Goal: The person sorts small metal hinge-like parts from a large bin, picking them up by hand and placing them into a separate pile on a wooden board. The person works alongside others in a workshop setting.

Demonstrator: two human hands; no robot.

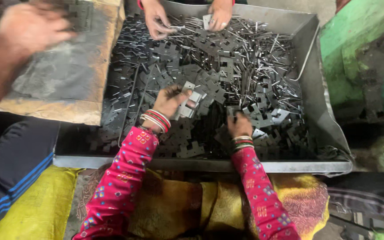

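Your left hand [170, 100] fingers hold a metal hinge plate [190, 103] over the tray [210, 165]. Your right hand [239, 125] presses into loose plates [263, 116]; its finger spread can't be told.

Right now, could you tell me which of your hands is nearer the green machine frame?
Right. The right hand is in the tray's middle, closer to the green machine frame; the left hand lies further left, holding a hinge plate.

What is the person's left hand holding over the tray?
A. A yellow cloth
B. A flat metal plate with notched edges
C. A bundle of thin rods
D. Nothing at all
B: the left hand grips a light grey notched metal plate above the tray of similar dark plates and thin pins, while the right hand reaches into the pile.
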